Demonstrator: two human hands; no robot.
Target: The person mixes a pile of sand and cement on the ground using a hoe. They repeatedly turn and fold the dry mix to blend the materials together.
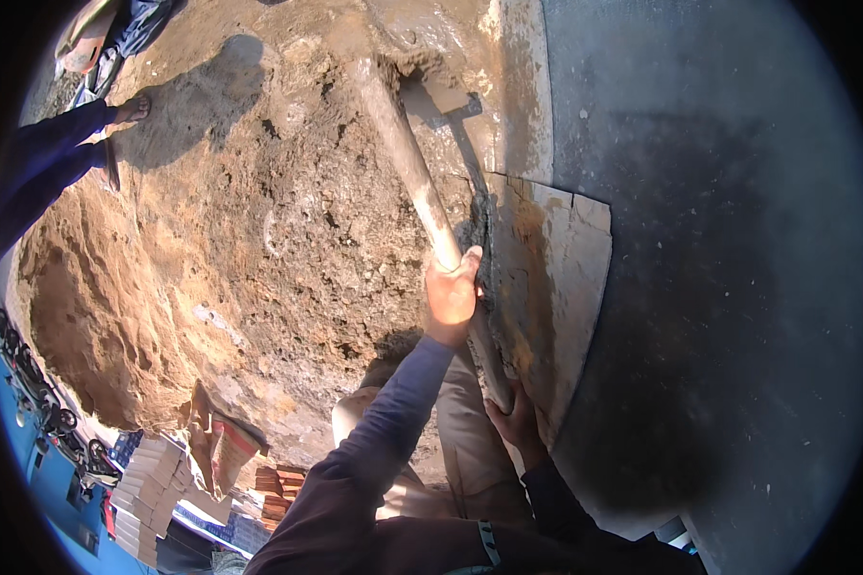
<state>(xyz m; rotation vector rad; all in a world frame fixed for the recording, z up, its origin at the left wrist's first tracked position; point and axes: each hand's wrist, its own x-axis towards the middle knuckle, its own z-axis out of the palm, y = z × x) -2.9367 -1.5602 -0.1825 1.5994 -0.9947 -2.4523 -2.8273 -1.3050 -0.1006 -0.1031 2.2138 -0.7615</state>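
Note:
A long wooden-handled hoe point(408, 163) slants from the far middle back toward my body. My left hand point(453, 302) is closed round the middle of its handle. Lower down, my right hand point(516, 419) grips the handle near its butt end. At the far end the head sits in wet grey-brown mortar point(431, 34), and most of it is hidden. A broad heap of damp sand and gravel mix point(345, 240) spreads to the left of the handle.
On the right lies a smooth grey floor point(681, 172), with a pale mortar-smeared board point(575, 249) along its edge. Someone's legs point(62, 158) stand at the far left. A torn sack point(225, 450), stacked pale blocks point(149, 494) and red bricks point(278, 489) sit lower left; motorcycles point(43, 402) are parked beyond.

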